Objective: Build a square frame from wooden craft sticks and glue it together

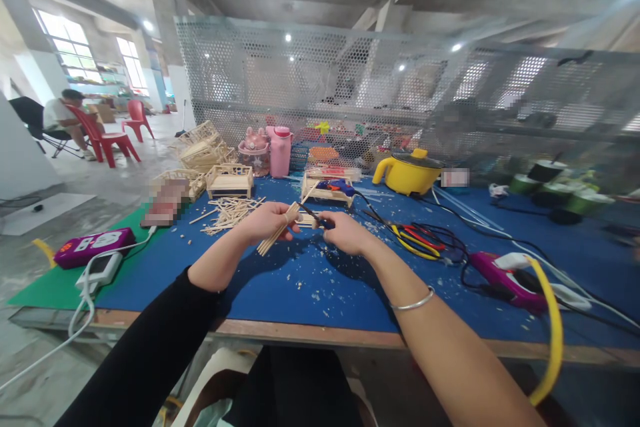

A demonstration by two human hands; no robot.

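My left hand (pixel 270 220) is closed around a small bundle of thin wooden sticks (pixel 273 237), which slants down toward me. In my right hand (pixel 347 233) is a pair of dark scissors (pixel 311 212), its blades pointing left at the upper end of the bundle. Whether the blades touch the sticks I cannot tell. Just behind the hands stands a small wooden frame (pixel 327 197) with a blue glue gun (pixel 336 185) lying on it. A heap of loose sticks (pixel 233 213) lies left of my left hand.
Several wooden frames (pixel 230 180) stand at the back left, near a pink flask (pixel 280 150). A yellow pot (pixel 410 172) is at the back right. Cables and a purple power strip (pixel 507 280) lie to the right, a phone (pixel 165 203) to the left. Chips litter the blue mat (pixel 310 303).
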